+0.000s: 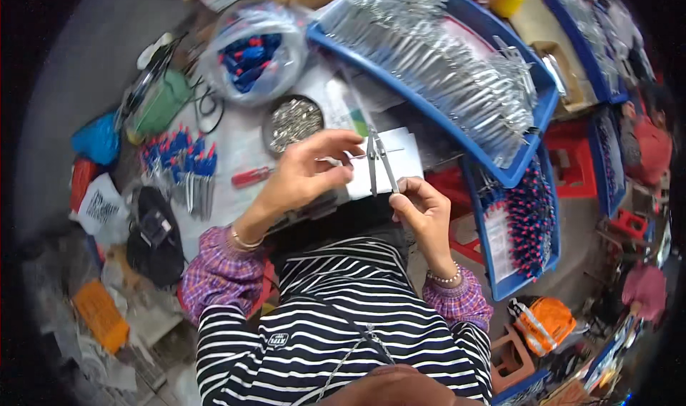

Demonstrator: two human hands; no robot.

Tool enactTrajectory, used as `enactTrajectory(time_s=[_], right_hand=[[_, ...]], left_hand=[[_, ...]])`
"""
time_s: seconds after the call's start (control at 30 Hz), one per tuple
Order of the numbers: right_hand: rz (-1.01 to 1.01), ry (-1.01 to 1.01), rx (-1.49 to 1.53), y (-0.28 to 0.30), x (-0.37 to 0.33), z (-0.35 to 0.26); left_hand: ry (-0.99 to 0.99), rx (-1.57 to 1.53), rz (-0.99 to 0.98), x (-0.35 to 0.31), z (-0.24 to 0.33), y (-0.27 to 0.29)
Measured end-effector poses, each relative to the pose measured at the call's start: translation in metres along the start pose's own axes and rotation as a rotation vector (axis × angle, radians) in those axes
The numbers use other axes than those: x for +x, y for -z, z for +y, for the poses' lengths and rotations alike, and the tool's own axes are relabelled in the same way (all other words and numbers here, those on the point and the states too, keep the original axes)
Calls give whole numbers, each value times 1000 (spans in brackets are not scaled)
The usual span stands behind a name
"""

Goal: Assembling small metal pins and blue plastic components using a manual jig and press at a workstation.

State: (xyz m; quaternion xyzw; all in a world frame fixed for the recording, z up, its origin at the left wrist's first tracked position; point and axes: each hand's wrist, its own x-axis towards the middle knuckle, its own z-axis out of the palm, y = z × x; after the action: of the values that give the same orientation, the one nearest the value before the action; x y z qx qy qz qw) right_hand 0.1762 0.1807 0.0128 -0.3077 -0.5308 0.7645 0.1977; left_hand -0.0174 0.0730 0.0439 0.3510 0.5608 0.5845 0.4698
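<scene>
My right hand (423,204) pinches one leg of a grey metal plier-like tool (372,167) between thumb and fingertips. The tool's two bare legs spread toward me from a joint at the far end. A thin rod (395,149) runs crosswise at the joint. Just left of the tool, my left hand (314,167) is raised with thumb and fingers apart, and I see nothing in its grasp. Beneath the tool lies a white paper pad (407,159). Beyond my left hand stands a round dish (271,131) of small metal pieces.
A blue tray (436,164) heaped with bare metal tools sits far right. Below it, another blue tray (500,292) holds blue-and-red-handled tools. More handled tools (182,159), a red-handled tool (251,177) and a plastic bag (286,70) with blue-and-red pieces lie left.
</scene>
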Motion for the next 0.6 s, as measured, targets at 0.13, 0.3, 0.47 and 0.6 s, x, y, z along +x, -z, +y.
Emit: enactTrajectory(time_s=[0.13,0.3,0.47,0.6], right_hand=[[-83,-31,-29,-16,1,18],[-143,70,-220,-22,1,35],[-213,-87,-89,-23,3,36],[-216,-273,168,-13,12,37]], left_hand=[[10,-48,56,-7,-16,-2],[45,-83,106,-17,-27,2],[117,-96,110,-19,-26,10],[123,-76,136,-14,-28,16]])
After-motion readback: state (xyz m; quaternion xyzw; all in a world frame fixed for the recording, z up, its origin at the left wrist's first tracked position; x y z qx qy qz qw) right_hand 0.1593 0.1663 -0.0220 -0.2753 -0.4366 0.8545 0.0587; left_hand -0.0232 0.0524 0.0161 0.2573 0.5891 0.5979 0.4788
